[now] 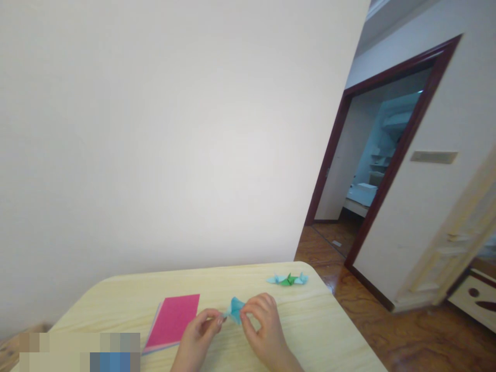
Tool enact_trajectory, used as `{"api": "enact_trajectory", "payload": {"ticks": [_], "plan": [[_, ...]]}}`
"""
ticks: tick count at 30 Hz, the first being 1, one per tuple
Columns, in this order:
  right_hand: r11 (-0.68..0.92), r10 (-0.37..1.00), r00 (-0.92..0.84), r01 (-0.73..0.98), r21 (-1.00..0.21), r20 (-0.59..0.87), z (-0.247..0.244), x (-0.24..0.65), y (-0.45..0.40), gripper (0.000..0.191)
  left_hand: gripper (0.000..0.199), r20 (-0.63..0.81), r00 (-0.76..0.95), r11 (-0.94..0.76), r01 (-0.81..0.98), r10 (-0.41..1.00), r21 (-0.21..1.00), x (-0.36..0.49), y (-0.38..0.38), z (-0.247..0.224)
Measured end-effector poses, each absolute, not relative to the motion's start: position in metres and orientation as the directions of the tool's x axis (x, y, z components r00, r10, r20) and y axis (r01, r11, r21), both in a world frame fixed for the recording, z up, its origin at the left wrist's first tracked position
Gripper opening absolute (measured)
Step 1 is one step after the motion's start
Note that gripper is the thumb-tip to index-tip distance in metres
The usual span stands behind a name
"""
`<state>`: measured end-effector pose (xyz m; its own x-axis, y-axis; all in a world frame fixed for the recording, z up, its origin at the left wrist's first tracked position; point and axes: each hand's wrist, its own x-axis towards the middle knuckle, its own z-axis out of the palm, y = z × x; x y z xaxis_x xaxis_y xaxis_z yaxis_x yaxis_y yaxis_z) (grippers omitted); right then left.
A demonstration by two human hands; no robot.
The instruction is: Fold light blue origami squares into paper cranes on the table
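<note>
Between my two hands is a small folded piece of light blue paper, held above the table. My left hand pinches its narrow left end between thumb and fingers. On the other side, my right hand grips the wider right edge with thumb and forefinger. Left of my hands lies a stack of square paper with a bright pink sheet on top. Farther back on the right sit several small folded paper figures, one green between light blue ones.
The pale wood-grain table has rounded corners and stands by a plain white wall. Beyond its right edge is a brown wooden floor. A dark red door frame opens to another room. A blurred-out patch covers the lower left corner.
</note>
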<state>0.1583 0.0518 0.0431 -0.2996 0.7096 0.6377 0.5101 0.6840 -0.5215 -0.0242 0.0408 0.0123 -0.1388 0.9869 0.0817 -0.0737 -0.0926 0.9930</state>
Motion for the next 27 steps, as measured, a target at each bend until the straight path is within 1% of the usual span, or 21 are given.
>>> {"api": "enact_trajectory", "payload": {"ticks": [1, 2, 3, 4, 7, 10, 14, 18, 20, 23, 27], "plan": [[0.699, 0.698, -0.360, 0.528, -0.482, 0.619, 0.046, 0.157, 0.049, 0.009, 0.041, 0.078, -0.132, -0.089, -0.080, 0.988, 0.993, -0.023, 0.041, 0.011], [0.706, 0.693, -0.403, 0.544, -0.453, 0.597, 0.047, 0.155, 0.046, 0.014, 0.042, 0.075, -0.123, -0.085, -0.084, 0.990, 0.993, -0.023, 0.041, 0.011], [0.704, 0.697, -0.426, 0.562, -0.435, 0.577, 0.048, 0.153, 0.044, 0.020, 0.043, 0.071, -0.112, -0.081, -0.088, 0.991, 0.993, -0.022, 0.041, 0.011], [0.694, 0.705, -0.433, 0.583, -0.423, 0.561, 0.048, 0.151, 0.043, 0.022, 0.042, 0.067, -0.099, -0.076, -0.090, 0.993, 0.993, -0.022, 0.040, 0.011], [0.673, 0.717, -0.412, 0.619, -0.405, 0.563, 0.046, 0.148, 0.043, 0.013, 0.042, 0.051, -0.063, -0.057, -0.094, 0.997, 0.994, -0.021, 0.040, 0.012], [0.698, 0.692, -0.419, 0.596, -0.396, 0.588, 0.043, 0.146, 0.043, 0.017, 0.043, 0.054, -0.070, -0.062, -0.122, 0.996, 0.991, -0.018, 0.039, 0.010], [0.749, 0.649, -0.514, 0.564, -0.349, 0.561, 0.042, 0.146, 0.041, 0.018, 0.050, 0.076, -0.051, -0.083, -0.148, 0.996, 0.985, -0.017, 0.037, 0.006], [0.771, 0.626, -0.568, 0.553, -0.315, 0.534, 0.045, 0.147, 0.041, 0.017, 0.041, 0.080, -0.017, -0.081, -0.095, 0.997, 0.992, -0.020, 0.036, 0.013], [0.772, 0.623, -0.570, 0.559, -0.302, 0.535, 0.046, 0.148, 0.042, 0.016, 0.040, 0.063, -0.024, -0.065, -0.073, 0.998, 0.995, -0.024, 0.037, 0.017], [0.769, 0.618, -0.560, 0.575, -0.279, 0.552, 0.046, 0.151, 0.044, 0.015, 0.039, -0.001, -0.028, -0.001, -0.089, 1.000, 0.996, -0.030, 0.042, 0.017], [0.762, 0.620, -0.543, 0.590, -0.267, 0.566, 0.043, 0.155, 0.047, 0.021, 0.040, -0.062, -0.041, 0.056, -0.128, 0.997, 0.990, -0.034, 0.046, 0.009]]}}
